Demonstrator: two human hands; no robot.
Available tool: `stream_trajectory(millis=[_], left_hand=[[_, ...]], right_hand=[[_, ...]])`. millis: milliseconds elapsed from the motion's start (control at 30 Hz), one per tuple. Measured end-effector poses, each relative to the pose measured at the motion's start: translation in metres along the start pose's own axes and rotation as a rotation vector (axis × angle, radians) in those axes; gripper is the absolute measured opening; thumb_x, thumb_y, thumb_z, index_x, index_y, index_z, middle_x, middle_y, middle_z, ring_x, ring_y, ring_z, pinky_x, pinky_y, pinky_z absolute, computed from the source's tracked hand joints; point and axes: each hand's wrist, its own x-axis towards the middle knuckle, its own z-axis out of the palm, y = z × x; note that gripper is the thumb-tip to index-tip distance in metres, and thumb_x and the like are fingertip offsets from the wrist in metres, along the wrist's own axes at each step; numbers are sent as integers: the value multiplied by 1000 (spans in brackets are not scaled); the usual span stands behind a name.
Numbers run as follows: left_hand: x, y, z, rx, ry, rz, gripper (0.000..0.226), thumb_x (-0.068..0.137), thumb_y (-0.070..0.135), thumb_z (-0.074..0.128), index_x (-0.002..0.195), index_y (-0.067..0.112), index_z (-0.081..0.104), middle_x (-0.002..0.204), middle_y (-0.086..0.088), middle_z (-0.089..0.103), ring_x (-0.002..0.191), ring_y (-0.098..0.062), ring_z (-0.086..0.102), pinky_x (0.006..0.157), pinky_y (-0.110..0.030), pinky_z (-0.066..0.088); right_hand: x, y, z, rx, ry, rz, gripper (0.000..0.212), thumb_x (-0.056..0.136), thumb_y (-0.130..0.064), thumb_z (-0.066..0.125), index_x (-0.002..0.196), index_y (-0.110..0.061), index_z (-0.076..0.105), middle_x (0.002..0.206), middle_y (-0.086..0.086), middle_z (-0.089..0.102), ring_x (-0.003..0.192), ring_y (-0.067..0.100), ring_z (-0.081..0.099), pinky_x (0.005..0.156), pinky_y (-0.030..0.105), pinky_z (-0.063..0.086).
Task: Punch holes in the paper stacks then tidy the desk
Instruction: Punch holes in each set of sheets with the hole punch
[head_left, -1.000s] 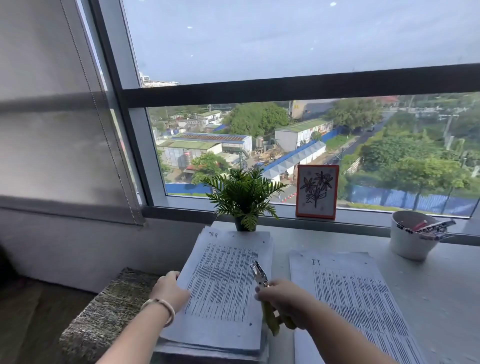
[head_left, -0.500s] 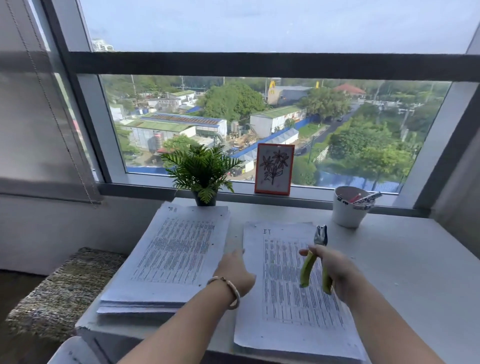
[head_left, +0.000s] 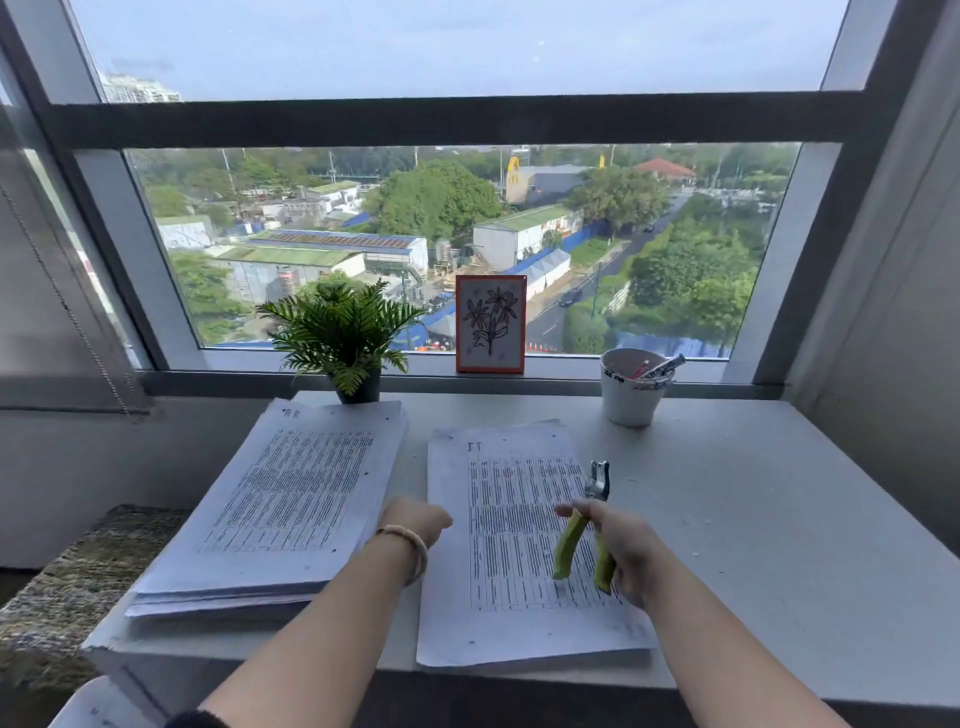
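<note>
Paper stacks first: two of them on the white desk (head_left: 753, 519) under the window (head_left: 457, 223). Left paper stack (head_left: 291, 499) is thick, angled a bit, its near-left corner hanging over the desk's left edge; small punched holes show along its edges. Right paper stack (head_left: 514, 545) is thinner, lies roughly square to the desk front, near edge close to the desk lip. The two stacks sit side by side with a narrow strip of desk between them.

Woven grey seat or ottoman (head_left: 78, 571) on the floor left of the desk, partly under the overhanging stack.

Potted fern (head_left: 343, 338) at the back, touching the far edge of the left stack. Framed flower drawing (head_left: 491, 323) stands upright on the sill. White cup (head_left: 631, 387) back right on the desk, holding pens or similar; contents too small to identify.

Left hand (head_left: 415, 522), bracelet on the wrist, is at the left margin of the right stack, fingers curled under. Can't tell if it pinches the sheet or just rests there.

Right hand (head_left: 623, 551) is over the right stack, fingers wrapped round the green handles of the hole punch (head_left: 589, 525). Metal head points away toward the window, handles spread apart.

Small paper specks scattered on the desk right of the stack.
</note>
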Motion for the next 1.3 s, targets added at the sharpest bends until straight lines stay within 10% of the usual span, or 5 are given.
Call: stream_trajectory(millis=[300, 533, 800, 967, 1300], left_hand=[[19, -16, 24, 127, 140, 127, 26, 57, 21, 55, 76, 7, 67, 106, -27, 63, 97, -41, 62, 82, -45, 53], [1, -11, 20, 216, 117, 182, 41, 74, 17, 47, 110, 5, 63, 118, -22, 57, 108, -39, 56, 89, -43, 49], [-3, -8, 12, 45, 80, 322, 42, 81, 17, 60, 123, 23, 61, 124, -10, 54, 78, -15, 60, 65, -22, 48], [-3, -8, 15, 294, 142, 362, 48, 83, 24, 59, 130, 34, 54, 146, -6, 33, 132, -25, 36, 106, -37, 35], [10, 3, 15, 23, 7, 267, 23, 79, 6, 59, 102, 4, 64, 93, -9, 67, 84, -25, 62, 72, -27, 49]], right_hand=[[-3, -1, -9, 66, -65, 9, 38, 101, -29, 40, 105, -8, 72, 134, 10, 45, 127, 25, 40, 89, 36, 32], [-1, 0, -11, 137, -62, 58, 37, 101, -30, 40, 111, -9, 69, 107, 1, 57, 140, 48, 15, 66, 23, 40], [-5, -1, -13, 117, -64, 38, 37, 101, -30, 41, 114, -5, 66, 115, 13, 63, 110, 32, 57, 72, 30, 40], [-1, 3, -14, 141, -53, 48, 35, 99, -31, 45, 107, -9, 70, 105, 11, 67, 101, 16, 58, 88, 36, 36], [-2, -17, -12, 34, 66, 22, 34, 97, -26, 47, 93, -8, 76, 119, 19, 63, 119, 38, 51, 101, 47, 37]])
